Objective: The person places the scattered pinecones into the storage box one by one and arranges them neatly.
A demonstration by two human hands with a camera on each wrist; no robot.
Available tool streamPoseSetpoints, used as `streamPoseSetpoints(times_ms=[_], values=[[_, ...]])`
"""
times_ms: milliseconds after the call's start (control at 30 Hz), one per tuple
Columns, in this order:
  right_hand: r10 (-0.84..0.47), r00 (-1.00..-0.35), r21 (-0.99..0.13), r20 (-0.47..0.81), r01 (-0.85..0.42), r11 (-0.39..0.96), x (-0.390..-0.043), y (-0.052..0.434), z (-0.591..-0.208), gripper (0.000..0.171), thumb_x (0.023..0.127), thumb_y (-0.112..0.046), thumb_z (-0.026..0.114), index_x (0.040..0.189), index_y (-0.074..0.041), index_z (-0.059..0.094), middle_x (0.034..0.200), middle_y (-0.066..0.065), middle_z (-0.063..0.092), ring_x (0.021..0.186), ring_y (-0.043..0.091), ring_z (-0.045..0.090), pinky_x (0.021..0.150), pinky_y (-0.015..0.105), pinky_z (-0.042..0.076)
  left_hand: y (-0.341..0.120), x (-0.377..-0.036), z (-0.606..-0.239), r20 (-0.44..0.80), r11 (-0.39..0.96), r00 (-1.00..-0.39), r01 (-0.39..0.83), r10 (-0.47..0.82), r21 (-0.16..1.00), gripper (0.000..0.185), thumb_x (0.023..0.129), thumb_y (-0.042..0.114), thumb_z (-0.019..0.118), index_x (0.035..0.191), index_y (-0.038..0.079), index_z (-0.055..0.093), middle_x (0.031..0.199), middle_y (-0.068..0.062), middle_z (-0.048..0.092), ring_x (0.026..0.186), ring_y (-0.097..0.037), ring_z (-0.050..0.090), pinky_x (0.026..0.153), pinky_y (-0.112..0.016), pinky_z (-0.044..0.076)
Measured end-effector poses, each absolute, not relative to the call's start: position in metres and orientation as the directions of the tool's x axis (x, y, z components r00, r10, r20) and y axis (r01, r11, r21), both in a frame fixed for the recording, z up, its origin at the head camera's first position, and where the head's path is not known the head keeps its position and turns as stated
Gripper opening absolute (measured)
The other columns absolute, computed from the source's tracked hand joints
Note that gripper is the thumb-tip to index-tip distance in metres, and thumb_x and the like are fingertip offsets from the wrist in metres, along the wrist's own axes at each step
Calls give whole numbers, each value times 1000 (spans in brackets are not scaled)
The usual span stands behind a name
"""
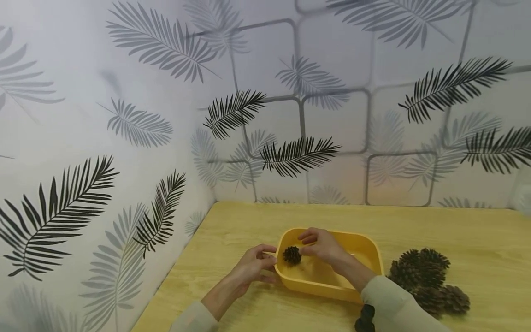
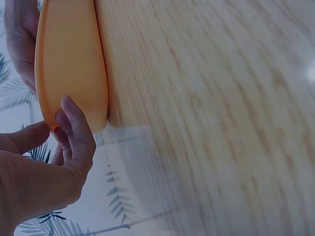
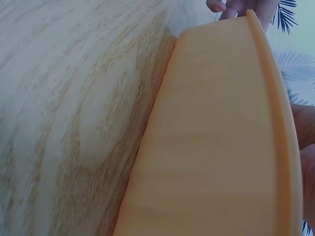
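Note:
A yellow plastic bin [image 1: 332, 291] with rounded corners stands on the table. Inside its left end lies a dark brown pine cone [image 1: 292, 255]. My right hand [image 1: 323, 249] reaches over the bin, its fingers loosely bent and apart beside the cone; whether a fingertip touches the cone is hard to tell. With thumb and fingers at the rim, my left hand [image 1: 255, 267] holds the bin's left end. The left wrist view shows this left hand [image 2: 59, 167] at the corner of the bin [image 2: 74, 59]. In the right wrist view the bin's long side wall [image 3: 216, 128] hides most of my right hand.
To the right of the bin, several pine cones [image 1: 427, 276] lie in a pile on the wood-grain table [image 1: 244, 226]. A small dark object [image 1: 365, 318] shows by the right sleeve. Leaf-patterned walls [image 1: 265, 60] rise behind and left of the table.

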State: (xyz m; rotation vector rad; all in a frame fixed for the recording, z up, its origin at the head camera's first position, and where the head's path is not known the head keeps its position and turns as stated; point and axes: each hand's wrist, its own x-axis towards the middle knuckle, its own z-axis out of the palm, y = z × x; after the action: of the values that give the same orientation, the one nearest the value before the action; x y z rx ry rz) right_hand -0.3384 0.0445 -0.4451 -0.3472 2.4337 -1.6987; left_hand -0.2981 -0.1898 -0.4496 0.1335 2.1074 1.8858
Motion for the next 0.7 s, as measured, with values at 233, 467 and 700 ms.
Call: streamPoseSetpoints(times_ms=[233,467,700], values=[[-300,-954,-962,-8,-75,264,-333,45,-441,34,93,0,73,125,5,65,129,26,63,108,31,67,94,52,60,-191,-295,-452,-164,131,-951,-134,263,982,43,104,10,61,144,-3,51,124,-26,60,93,-25,69,79,-41,67],[-309,-951,-970,-29,-47,238,-329,50,-439,38,96,-4,72,131,5,62,132,27,63,108,30,67,93,51,60,-189,-297,-453,-160,132,-952,-129,259,983,42,104,10,61,143,-3,52,123,-25,60,93,-24,69,79,-41,67],[-354,-935,-980,-3,-68,189,-326,58,-438,42,99,-6,69,136,8,57,137,30,59,113,34,66,98,54,58,-186,-298,-450,-172,143,-952,-139,252,980,42,105,10,61,143,-3,52,124,-25,61,93,-23,69,78,-40,67]])
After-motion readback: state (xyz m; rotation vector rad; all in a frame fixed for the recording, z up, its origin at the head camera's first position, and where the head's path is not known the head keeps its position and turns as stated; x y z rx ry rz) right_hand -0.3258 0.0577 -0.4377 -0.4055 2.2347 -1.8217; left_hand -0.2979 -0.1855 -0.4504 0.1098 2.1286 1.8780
